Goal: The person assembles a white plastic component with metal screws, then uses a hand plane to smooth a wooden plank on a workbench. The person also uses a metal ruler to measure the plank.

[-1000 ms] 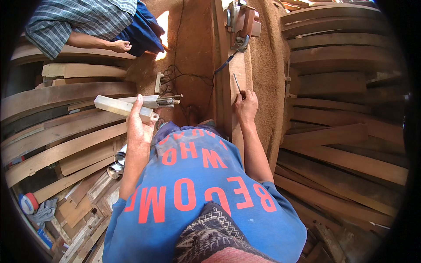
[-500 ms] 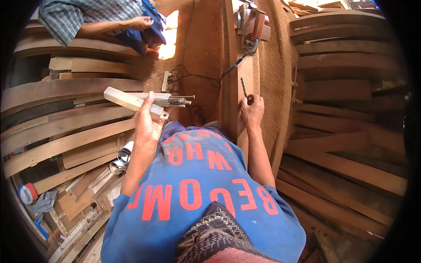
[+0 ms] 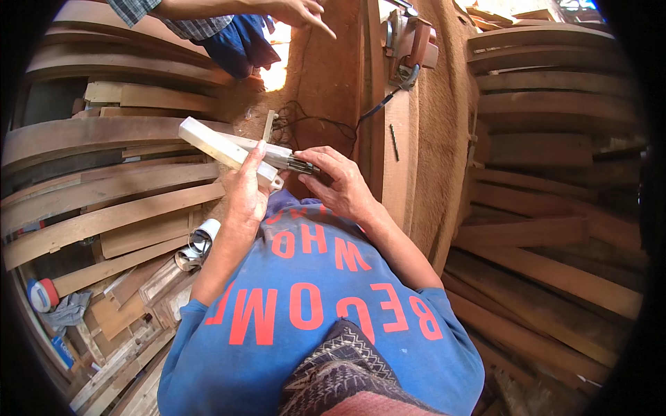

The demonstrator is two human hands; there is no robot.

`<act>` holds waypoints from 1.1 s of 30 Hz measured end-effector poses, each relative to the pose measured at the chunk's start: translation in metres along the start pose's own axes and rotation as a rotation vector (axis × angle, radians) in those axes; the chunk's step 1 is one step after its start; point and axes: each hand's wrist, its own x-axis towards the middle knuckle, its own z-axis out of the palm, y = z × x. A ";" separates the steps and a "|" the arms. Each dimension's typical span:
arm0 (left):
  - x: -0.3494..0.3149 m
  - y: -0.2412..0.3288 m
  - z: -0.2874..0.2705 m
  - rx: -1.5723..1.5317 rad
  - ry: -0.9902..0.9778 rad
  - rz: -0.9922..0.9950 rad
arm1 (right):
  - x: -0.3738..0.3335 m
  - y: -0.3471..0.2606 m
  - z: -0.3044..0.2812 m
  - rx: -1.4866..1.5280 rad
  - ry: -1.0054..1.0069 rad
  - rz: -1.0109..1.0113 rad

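Drill bits [image 3: 301, 165] stick out in a bundle from a slim pale holder [image 3: 275, 152], in front of my waist and just above my shirt hem. My left hand [image 3: 248, 194] is closed around that holder together with a long pale cover [image 3: 218, 145], which has a small loop at its near end; thumb on top. My right hand [image 3: 345, 187] is narrowed at the protruding ends, but my fingers hide them, so I cannot tell whether I'm gripping one.

Big red capitals run in rows across my blue shirt [image 3: 277, 374], upside down from this view. A small blue packet [image 3: 62, 352] at lower left carries pale marking too small to make out.

One loose drill bit [image 3: 395, 142] lies on the plank [image 3: 397, 187] to my right, well apart from my hand. Farther up that plank sits a reddish-brown power tool [image 3: 419, 45], its blue cord [image 3: 378, 107] hanging over the edge toward tangled black cables [image 3: 302, 119]. Another person's hand [image 3: 305, 12] reaches in at the top, finger extended. Stacked boards [image 3: 149, 187] crowd my left; more timber [image 3: 548, 260] fills the right.
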 end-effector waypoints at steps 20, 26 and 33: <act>0.002 -0.003 -0.008 -0.037 -0.255 0.133 | -0.003 -0.010 0.000 0.798 0.010 0.670; 0.003 -0.002 -0.011 -0.033 -0.314 0.138 | -0.003 -0.011 0.000 0.821 -0.034 0.712; 0.004 0.001 -0.018 0.010 -0.418 0.149 | -0.003 -0.008 -0.006 0.851 -0.115 0.759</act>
